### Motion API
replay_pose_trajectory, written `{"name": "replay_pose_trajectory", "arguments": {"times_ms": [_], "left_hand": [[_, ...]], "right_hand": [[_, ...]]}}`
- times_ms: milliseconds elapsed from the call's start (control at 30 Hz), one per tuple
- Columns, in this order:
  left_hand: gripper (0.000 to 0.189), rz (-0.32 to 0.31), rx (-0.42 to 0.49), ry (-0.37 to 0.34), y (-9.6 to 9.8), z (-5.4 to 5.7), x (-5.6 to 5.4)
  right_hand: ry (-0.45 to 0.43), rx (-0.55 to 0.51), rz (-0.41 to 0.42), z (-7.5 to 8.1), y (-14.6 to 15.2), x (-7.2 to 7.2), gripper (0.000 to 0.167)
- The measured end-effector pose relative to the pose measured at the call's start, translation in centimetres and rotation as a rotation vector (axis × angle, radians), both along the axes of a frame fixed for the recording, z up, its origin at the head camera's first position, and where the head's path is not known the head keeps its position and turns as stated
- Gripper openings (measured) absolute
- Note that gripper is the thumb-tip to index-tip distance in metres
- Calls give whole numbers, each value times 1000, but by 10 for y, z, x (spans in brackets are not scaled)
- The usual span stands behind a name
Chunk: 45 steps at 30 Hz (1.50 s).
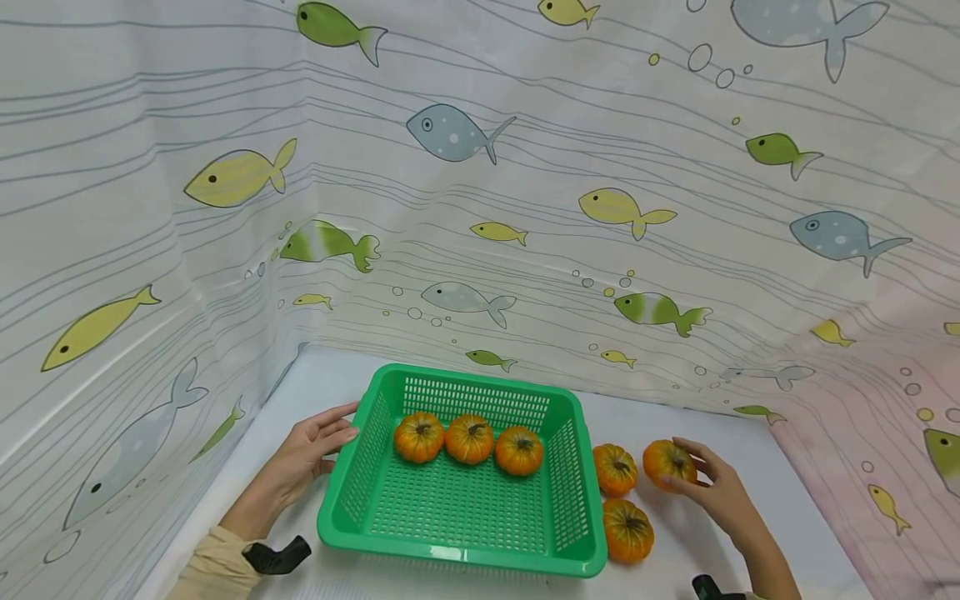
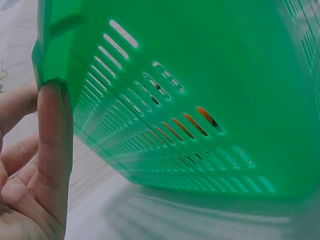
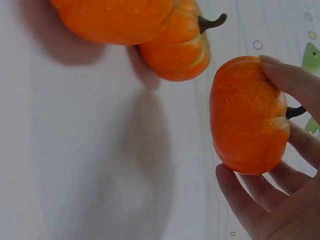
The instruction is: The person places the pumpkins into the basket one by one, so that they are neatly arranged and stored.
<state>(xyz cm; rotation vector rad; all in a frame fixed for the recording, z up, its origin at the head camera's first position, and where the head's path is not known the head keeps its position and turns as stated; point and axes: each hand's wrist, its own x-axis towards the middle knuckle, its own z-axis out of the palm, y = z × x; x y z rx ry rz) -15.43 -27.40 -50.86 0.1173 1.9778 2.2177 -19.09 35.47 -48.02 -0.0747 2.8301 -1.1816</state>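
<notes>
A green plastic basket (image 1: pixel 465 542) with slotted walls stands in the middle of the head view. Inside it, three small orange pumpkins (image 1: pixel 469 439) form a row near the back wall. At the basket's left rim, my left hand (image 1: pixel 300 454) holds the edge; the left wrist view shows a finger (image 2: pixel 53 150) pressed beneath that rim. My right hand (image 1: pixel 716 492) grips another small pumpkin (image 3: pixel 247 117) by its sides, its dark stem facing the palm. Between that hand and the basket sit two more pumpkins (image 1: pixel 628 531), close to the basket's right wall.
The white table (image 1: pixel 750 425) extends around the basket. A fish-patterned curtain (image 1: pixel 450 250) encloses the back and both sides. Black wrist mounts (image 1: pixel 277 556) show at the lower edge of the head view.
</notes>
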Motion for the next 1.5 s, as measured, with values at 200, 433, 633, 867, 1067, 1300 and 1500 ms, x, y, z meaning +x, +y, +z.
{"name": "replay_pose_trajectory", "arguments": {"times_ms": [200,433,633,867,1067,1300,1500], "left_hand": [[59,-4,5,0,-1,-1,0],[60,4,-1,-2,1,0,0],[60,4,0,-4,1,0,0],[62,0,4,-4,1,2,0],[63,6,6,-15,2,5,1],[63,1,10,-3,2,5,1],[61,-6,22,5,2,4,1]], "right_hand": [[28,-13,18,10,-6,-1,77],[67,0,51,21,-19,-5,76],[91,1,87,27,-30,-6,74],[120,-4,139,34,-42,-7,71],[141,11,173,38,-54,-7,70],[161,-9,221,46,-68,-5,67],[172,-21,263,51,-80,-2,66]]}}
